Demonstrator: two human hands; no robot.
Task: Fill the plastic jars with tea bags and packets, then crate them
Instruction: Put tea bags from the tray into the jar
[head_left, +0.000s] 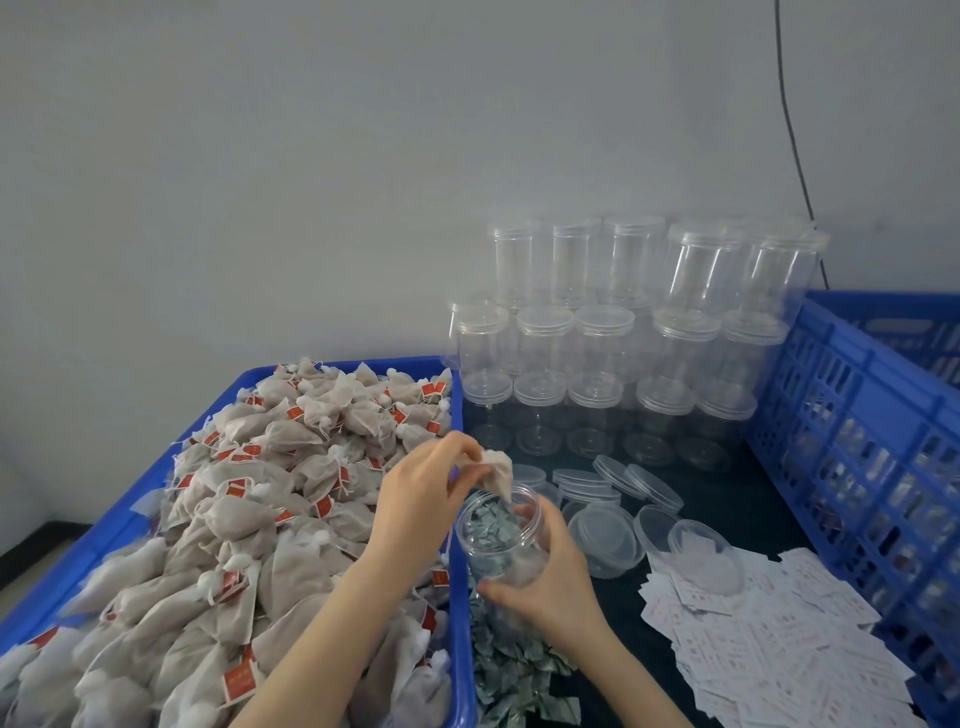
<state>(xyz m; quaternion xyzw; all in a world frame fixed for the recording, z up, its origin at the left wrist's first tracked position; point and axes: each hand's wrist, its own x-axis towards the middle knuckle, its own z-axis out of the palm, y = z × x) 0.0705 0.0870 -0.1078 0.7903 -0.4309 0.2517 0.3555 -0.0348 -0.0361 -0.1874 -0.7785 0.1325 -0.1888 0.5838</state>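
Note:
My right hand (553, 582) grips an open clear plastic jar (501, 540), tilted toward me, with grey-green packets inside. Above its mouth my left hand (423, 499) pinches a beige tea bag (497, 470), whose lower tip reaches the jar's rim. A blue tray (460, 623) on the left is heaped with tea bags (249, 519) bearing red tags. Loose grey-green packets (514, 670) lie on the dark table under the jar.
Lidded clear jars (623, 338) stand stacked against the wall at the back. Loose lids (613, 514) lie in front of them. White paper packets (769, 644) spread at the right front. A blue slatted crate (857, 441) stands on the right.

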